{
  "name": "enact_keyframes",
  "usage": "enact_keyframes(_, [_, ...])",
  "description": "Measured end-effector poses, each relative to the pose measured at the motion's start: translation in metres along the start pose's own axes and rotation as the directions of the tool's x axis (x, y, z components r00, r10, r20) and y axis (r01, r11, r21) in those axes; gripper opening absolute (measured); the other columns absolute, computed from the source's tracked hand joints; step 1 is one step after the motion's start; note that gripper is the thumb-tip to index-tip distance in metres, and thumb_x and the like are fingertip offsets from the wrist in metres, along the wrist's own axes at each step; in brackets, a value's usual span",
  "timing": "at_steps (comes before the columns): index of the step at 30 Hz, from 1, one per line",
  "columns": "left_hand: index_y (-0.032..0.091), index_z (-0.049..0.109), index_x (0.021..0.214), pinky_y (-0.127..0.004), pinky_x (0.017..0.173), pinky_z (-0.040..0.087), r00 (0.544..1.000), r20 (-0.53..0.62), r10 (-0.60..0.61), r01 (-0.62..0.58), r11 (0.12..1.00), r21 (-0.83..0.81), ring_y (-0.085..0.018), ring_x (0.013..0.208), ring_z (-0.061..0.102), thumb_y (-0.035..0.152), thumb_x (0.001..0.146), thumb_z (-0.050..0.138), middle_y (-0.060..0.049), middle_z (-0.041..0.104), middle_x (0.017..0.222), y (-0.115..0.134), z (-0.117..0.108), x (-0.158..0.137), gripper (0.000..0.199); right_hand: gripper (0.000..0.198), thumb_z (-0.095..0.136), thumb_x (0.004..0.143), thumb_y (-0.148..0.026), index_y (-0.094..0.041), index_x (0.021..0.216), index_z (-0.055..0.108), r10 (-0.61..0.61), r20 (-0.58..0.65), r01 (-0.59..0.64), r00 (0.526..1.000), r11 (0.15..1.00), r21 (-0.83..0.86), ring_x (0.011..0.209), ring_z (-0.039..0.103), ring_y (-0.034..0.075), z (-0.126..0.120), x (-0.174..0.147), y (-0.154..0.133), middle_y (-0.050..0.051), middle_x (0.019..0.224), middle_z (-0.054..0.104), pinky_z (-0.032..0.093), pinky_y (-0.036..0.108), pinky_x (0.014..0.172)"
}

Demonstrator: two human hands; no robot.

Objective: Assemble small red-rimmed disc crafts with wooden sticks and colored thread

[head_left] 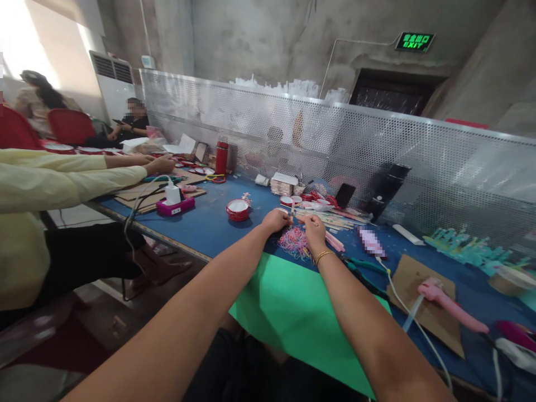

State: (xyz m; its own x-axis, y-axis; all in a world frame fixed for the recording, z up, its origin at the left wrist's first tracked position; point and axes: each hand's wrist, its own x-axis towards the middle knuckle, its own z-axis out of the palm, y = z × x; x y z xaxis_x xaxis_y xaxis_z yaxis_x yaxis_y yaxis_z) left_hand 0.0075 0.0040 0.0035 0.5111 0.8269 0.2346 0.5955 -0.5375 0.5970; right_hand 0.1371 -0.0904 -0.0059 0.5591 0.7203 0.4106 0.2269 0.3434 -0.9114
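In the head view, my left hand [276, 220] is closed, its fingertips pinched on a thin pale strip [292, 210] that stands up between my hands. My right hand [314, 230] is closed in a pinch close beside it; whatever is in those fingertips is too small to make out. Below both hands lies a tangled heap of thin pink, blue and yellow threads [294, 241]. A green sheet [301, 301] hangs over the table edge under my forearms. Pale pink strips [335, 242] lie just right of my right hand.
A pink glue gun [450, 304] rests on cardboard [404, 276] at right, near green-handled pliers [364, 265]. A red-and-white roll [238, 209] and purple power strip [176, 206] sit left. A co-worker's yellow sleeve [75, 181] reaches in. Perforated metal panel [259, 120] stands behind.
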Motion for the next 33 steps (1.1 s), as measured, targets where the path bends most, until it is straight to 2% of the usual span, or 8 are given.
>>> enact_keyframes(7, [0.020, 0.078, 0.076, -0.024, 0.055, 0.032, 1.000, -0.007, 0.003, -0.004, 1.000, -0.009, -0.012, 0.064, 0.053, 0.040, 0.074, 0.068, 0.000, 0.067, 0.068, -0.0028, 0.0024, 0.0022, 0.023, 0.018, 0.057, 0.070, -0.037, -0.022, 0.060, 0.058, -0.016, 0.061, 0.015, 0.998, 1.000, 0.028, 0.075, 0.065, 0.020, 0.0030, -0.0033, -0.0042, 0.002, 0.071, 0.073, 0.047, 0.028, 0.068])
enact_keyframes(13, [0.019, 0.077, 0.074, -0.024, 0.056, 0.031, 1.000, -0.002, 0.002, -0.002, 1.000, -0.007, -0.012, 0.061, 0.051, 0.041, 0.075, 0.068, 0.000, 0.064, 0.065, -0.0017, 0.0013, 0.0012, 0.024, 0.022, 0.059, 0.068, -0.041, -0.022, 0.057, 0.057, 0.002, 0.006, -0.002, 1.000, 1.000, 0.005, 0.062, 0.057, 0.017, 0.0013, -0.0011, -0.0013, 0.000, 0.061, 0.068, 0.042, 0.026, 0.057])
enact_keyframes(22, [0.019, 0.077, 0.076, -0.024, 0.057, 0.032, 1.000, 0.000, 0.003, -0.003, 1.000, -0.005, -0.012, 0.062, 0.051, 0.040, 0.075, 0.068, 0.000, 0.063, 0.064, -0.0020, 0.0012, 0.0018, 0.023, 0.018, 0.060, 0.068, -0.038, -0.022, 0.058, 0.058, 0.003, 0.039, -0.005, 0.999, 0.999, 0.042, 0.070, 0.063, 0.019, 0.0035, -0.0010, -0.0017, 0.001, 0.067, 0.071, 0.046, 0.027, 0.065])
enact_keyframes(28, [0.018, 0.077, 0.073, -0.025, 0.058, 0.032, 1.000, -0.003, 0.006, -0.006, 1.000, -0.011, -0.012, 0.060, 0.050, 0.041, 0.074, 0.068, 0.000, 0.062, 0.064, -0.0008, 0.0008, 0.0005, 0.025, 0.016, 0.060, 0.067, -0.035, -0.022, 0.059, 0.059, 0.018, -0.019, -0.018, 1.000, 0.999, 0.037, 0.069, 0.063, 0.019, 0.0012, 0.0001, -0.0007, 0.001, 0.065, 0.070, 0.046, 0.028, 0.065])
enact_keyframes(33, [0.018, 0.076, 0.073, -0.025, 0.057, 0.032, 1.000, -0.006, 0.001, -0.001, 1.000, -0.007, -0.012, 0.060, 0.050, 0.041, 0.073, 0.068, 0.000, 0.061, 0.062, 0.0012, -0.0011, -0.0013, 0.024, 0.017, 0.060, 0.067, -0.036, -0.022, 0.058, 0.059, 0.010, 0.017, -0.011, 1.000, 0.999, 0.036, 0.072, 0.064, 0.019, 0.0021, 0.0000, -0.0013, 0.001, 0.068, 0.071, 0.046, 0.028, 0.067])
